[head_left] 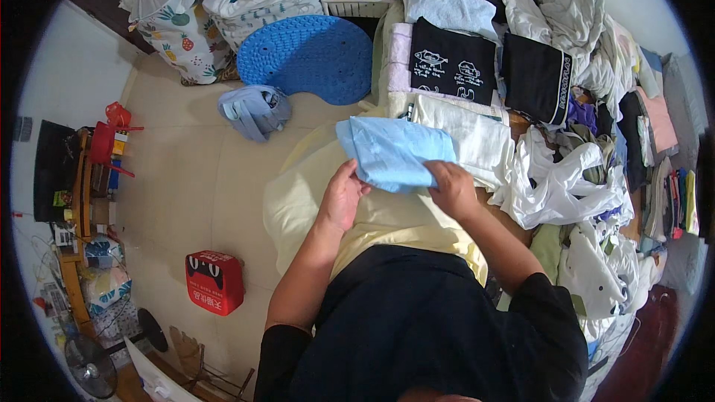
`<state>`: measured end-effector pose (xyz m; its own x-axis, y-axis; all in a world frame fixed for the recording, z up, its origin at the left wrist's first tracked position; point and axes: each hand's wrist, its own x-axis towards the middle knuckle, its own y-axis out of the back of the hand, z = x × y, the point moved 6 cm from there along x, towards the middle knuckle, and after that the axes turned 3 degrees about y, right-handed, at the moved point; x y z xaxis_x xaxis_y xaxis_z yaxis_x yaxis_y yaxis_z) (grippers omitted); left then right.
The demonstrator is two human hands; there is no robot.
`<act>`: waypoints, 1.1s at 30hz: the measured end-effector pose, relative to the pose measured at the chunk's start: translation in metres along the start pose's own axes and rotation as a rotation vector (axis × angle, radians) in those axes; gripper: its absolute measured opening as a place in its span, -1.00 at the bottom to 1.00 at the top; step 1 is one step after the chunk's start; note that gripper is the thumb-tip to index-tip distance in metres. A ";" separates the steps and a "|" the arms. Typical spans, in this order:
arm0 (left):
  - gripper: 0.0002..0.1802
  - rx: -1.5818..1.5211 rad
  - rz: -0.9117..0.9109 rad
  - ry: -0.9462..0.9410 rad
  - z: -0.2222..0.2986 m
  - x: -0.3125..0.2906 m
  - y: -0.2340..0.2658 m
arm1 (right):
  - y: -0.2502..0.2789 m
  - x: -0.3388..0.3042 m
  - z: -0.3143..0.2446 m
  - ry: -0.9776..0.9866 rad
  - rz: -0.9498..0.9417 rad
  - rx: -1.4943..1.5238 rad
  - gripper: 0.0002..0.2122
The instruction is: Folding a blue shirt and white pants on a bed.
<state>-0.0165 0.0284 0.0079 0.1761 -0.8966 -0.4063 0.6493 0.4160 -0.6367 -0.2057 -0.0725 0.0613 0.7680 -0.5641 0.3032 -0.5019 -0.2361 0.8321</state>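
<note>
Nearby, folded clothes [477, 67] crowd the blue cloth [395, 150]

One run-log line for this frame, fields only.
left hand: grips light blue cloth | right hand: grips same cloth | under: pale yellow fabric | right: clothes pile

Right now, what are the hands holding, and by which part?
Both hold a folded light blue cloth at its near edge: left hand at the left corner, right hand at the right corner.

I'm in a home bedroom: clothes [596, 104] heaped on the bed at right, pillows [223, 0] upper left, a fan [89, 365] lower left.
</note>
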 end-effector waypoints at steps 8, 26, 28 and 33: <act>0.13 0.908 0.001 -0.770 0.100 -0.026 -0.053 | 0.126 0.074 0.005 -0.088 -0.335 0.514 -0.65; -0.34 1.603 0.285 -0.343 0.037 0.055 -0.021 | -0.011 0.012 0.123 -0.321 -0.107 0.032 -0.62; -0.34 1.744 0.231 -0.611 0.044 0.068 -0.052 | -0.009 0.013 0.120 -0.291 -0.043 -0.029 -0.74; -0.69 1.977 -0.180 -0.640 0.017 0.107 -0.075 | -0.002 0.012 0.111 -0.116 -0.040 -0.120 -0.83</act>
<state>-0.0335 -0.1016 0.0236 -0.0741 -0.9945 0.0742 0.3477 0.0440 0.9366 -0.2397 -0.1664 0.0113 0.7321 -0.6453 0.2185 -0.4149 -0.1680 0.8942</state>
